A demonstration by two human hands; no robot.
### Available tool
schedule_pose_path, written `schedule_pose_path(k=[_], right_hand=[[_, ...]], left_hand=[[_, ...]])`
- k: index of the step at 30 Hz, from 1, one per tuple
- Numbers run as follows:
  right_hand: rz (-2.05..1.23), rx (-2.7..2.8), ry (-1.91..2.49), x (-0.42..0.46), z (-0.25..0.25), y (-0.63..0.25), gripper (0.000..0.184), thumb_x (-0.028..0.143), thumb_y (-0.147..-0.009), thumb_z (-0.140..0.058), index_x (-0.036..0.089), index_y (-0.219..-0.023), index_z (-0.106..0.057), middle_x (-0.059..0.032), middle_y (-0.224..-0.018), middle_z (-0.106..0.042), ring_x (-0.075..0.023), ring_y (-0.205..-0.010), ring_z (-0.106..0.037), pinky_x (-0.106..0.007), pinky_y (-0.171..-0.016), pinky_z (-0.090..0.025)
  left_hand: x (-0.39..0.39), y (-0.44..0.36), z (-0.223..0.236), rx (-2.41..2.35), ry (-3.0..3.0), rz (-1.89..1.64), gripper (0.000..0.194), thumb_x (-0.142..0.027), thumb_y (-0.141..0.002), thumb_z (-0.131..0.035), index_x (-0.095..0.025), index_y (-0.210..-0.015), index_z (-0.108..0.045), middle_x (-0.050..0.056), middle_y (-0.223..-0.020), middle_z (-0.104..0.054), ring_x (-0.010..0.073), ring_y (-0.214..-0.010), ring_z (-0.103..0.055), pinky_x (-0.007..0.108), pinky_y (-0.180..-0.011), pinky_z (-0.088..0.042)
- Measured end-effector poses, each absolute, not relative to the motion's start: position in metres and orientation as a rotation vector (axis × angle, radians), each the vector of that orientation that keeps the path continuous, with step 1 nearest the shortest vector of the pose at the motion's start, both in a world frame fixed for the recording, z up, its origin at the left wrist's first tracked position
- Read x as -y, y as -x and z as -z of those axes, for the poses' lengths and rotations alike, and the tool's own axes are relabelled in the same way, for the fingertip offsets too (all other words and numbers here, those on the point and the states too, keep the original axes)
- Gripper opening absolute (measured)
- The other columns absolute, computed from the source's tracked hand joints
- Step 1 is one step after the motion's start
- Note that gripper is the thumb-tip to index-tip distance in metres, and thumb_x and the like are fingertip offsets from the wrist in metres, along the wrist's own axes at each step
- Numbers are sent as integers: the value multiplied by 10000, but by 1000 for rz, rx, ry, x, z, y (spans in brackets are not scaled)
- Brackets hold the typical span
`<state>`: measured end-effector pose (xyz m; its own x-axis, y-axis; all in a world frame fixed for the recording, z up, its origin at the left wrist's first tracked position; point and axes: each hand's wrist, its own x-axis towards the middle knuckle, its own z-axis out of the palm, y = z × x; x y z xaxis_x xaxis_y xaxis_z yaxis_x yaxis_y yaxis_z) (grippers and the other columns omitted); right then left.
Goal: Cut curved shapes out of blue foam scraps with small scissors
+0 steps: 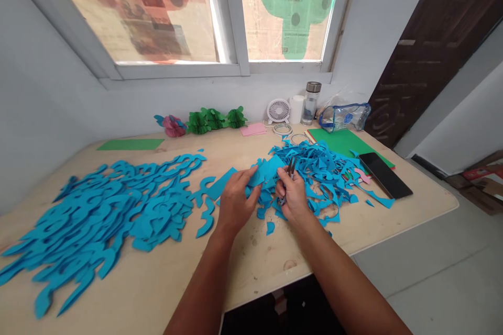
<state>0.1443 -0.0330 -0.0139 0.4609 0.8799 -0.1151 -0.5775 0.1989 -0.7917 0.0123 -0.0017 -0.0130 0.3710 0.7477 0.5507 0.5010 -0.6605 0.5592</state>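
Observation:
My left hand (238,199) is closed on a blue piece of paper (271,168), gripping its left part between thumb and fingers. In my right hand (294,196) is a pair of scissors (291,165), blades pointing up and away from me. My right thumb and fingertips are close to the paper's right edge; whether they pinch it I cannot tell. Beneath and beyond both hands spreads a heap of blue paper scraps (324,167). On the left lies a big pile of wavy blue paper cut-outs (90,214), with a few loose cut-outs (206,220) beside my left hand.
A black phone (385,175) and a green sheet (338,141) lie at the right. Along the wall stand green paper decorations (212,119), a small fan (278,111), a glass bottle (311,104) and a clear pouch (346,116). The wooden table's (251,277) front edge is near me.

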Motion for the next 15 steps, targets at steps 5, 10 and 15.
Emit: schedule_pose_path(k=[5,10,15], right_hand=[[-1062,504,932,34,14,-142,390,488,-627,-731,195,-795,-535,127,-411,-385,-36,-306,-254,-194,-325,-195],[-1064,587,969,37,10,-137,324,468,-676,-682,175,-790,-603,32,-622,-621,-18,-314,-259,-207,-305,-177],[-1110,633,989,38,8,-134,295,437,-697,-675,162,-791,-627,-14,-694,-683,-14,-318,-250,-203,-307,-167]], left_hand=[[3,-13,11,-1141,-2090,-1187,357,-308,-837,-494,-206,-1130,-671,81,-1131,-692,255,-1042,-621,353,-919,-454],[5,-16,8,-1138,-1749,-1216,336,-384,-849,-513,-204,-1049,-714,37,-957,-735,226,-855,-647,311,-796,-479],[1,-15,12,-1043,-1403,-1216,276,-397,-802,-585,-184,-911,-724,5,-762,-703,190,-713,-609,294,-718,-477]])
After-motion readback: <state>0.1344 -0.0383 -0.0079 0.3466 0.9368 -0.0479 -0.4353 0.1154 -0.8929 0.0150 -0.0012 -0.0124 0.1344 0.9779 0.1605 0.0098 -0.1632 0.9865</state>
